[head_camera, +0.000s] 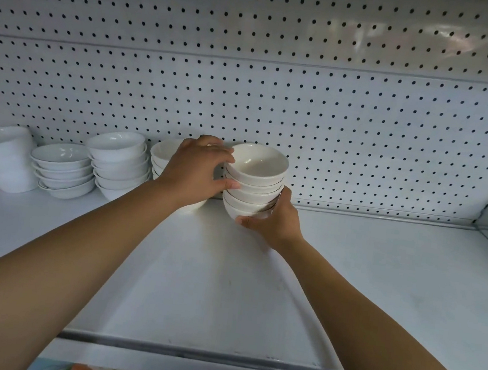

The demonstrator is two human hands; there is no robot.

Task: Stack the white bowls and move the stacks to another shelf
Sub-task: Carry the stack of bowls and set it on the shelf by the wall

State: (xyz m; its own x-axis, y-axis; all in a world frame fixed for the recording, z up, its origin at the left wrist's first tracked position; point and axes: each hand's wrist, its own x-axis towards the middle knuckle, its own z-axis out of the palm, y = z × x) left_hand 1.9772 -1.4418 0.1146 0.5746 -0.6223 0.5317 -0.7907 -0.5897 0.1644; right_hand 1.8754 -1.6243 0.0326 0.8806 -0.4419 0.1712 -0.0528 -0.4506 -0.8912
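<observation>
- While both hands hold the stack of white bowls point(253, 183) at the centre of the frame, keeping it upright and level seems wise.
- The left hand point(195, 169) curls round its upper left side; the right hand point(275, 219) cups its base with curled fingers.
- A neighbouring stack point(162, 153) sits just left, behind the left hand, so a straight lift should avoid knocking it.

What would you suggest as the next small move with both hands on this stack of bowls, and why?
Probably lift the stack of bowls slightly and draw it toward the front of the shelf. The right hand cups its base, the left hand steadies its side, and a neighbouring stack stands close on the left.
</observation>
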